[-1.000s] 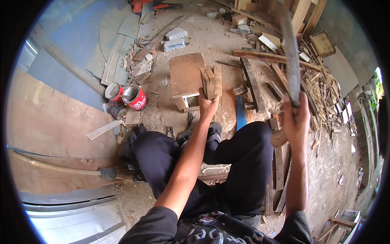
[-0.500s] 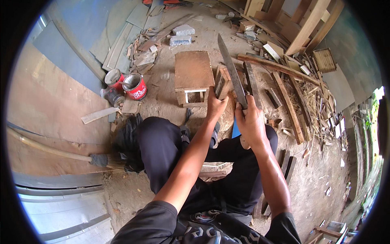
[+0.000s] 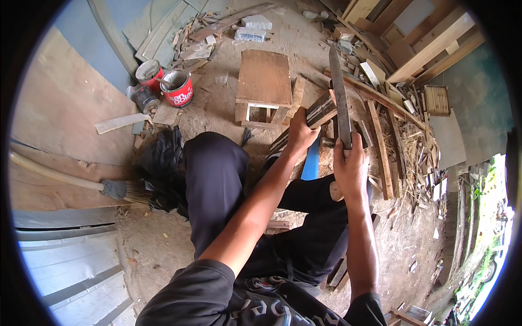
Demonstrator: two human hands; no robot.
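Blade meets timber in a littered yard

The right hand [image 3: 350, 165] is clenched around the handle of a long machete [image 3: 340, 98], its blade pointing away over the scrap pile, while the left hand [image 3: 300, 132] grips a dark wooden slat [image 3: 318, 113] propped just in front of the knees. A small wooden stool [image 3: 263, 79] stands just beyond, with red paint cans [image 3: 176, 87] to the left.

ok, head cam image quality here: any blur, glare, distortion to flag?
Head view: strong fisheye bend, with a black rim at the corners; the boards curve near the edge. Soft, even daylight, no hard glare. The greenery at the far right looks washed out. The blade and both hands, left and right, look sharp.
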